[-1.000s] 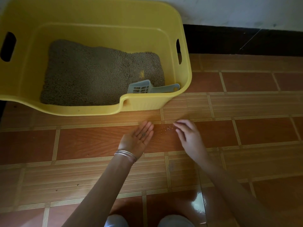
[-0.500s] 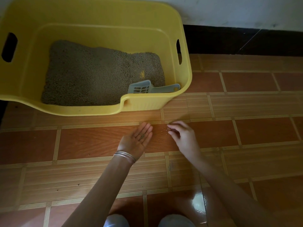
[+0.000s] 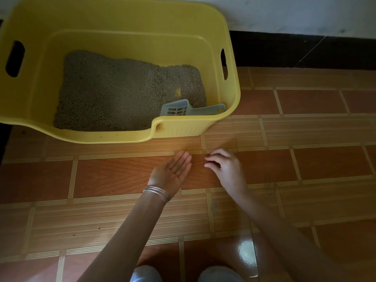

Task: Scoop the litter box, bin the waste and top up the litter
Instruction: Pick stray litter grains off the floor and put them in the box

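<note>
- A yellow litter box point(image 3: 231, 58) stands on the tiled floor point(image 3: 305, 169), beyond both hands and mostly to their left, its near rim apart from the fingertips.
- Grey litter point(image 3: 122, 92) covers most of the box's bottom.
- A pale blue scoop point(image 3: 177, 109) lies in the box's near right corner, straight beyond the left hand's fingertips. Its blade rests on the litter and its handle points right.
- The left hand point(image 3: 173, 171) is held palm up low over the floor, fingers straight and together, the grip wide. A few loose grains point(image 3: 179, 167) lie on the fingers, and silver bangles point(image 3: 156, 192) ring the wrist.
- Stray grains point(image 3: 201, 164) dot the tile between the two hands.
- The right hand point(image 3: 225, 167), just beside the left, is turned palm down with fingers curled. Thumb and forefinger tips sit close together near the floor, a narrow grip. Whether a grain sits between them cannot be told.
- A dark skirting board point(image 3: 305, 49) runs along the wall, well beyond the right hand.
</note>
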The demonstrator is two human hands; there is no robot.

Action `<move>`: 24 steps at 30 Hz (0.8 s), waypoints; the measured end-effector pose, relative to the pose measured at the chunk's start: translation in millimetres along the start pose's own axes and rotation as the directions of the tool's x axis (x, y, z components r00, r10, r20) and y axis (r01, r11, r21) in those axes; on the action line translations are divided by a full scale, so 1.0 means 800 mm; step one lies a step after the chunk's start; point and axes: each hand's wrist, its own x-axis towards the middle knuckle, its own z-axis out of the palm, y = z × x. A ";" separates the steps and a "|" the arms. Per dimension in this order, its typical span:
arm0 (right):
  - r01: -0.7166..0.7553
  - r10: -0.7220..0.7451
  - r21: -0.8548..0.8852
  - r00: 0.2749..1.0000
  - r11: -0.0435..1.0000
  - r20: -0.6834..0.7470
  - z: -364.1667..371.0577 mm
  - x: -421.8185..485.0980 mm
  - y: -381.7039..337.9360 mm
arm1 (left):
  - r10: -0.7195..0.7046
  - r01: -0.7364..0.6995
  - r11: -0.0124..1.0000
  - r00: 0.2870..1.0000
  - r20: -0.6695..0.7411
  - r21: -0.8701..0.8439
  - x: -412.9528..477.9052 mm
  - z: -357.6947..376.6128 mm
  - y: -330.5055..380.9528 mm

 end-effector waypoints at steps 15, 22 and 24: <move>0.061 -0.075 -0.218 0.996 0.974 -0.057 0.011 -0.001 -0.005 | 0.009 -0.009 1.000 1.000 0.004 0.021 -0.001 0.001 -0.001; 0.071 -0.087 -0.288 0.995 0.955 -0.040 0.014 0.000 -0.014 | 0.002 -0.001 1.000 1.000 -0.004 0.024 -0.002 0.003 -0.007; 0.022 -0.034 -0.231 0.998 0.973 -0.047 0.012 0.001 -0.015 | -0.010 0.010 1.000 1.000 -0.010 0.008 -0.003 0.004 -0.009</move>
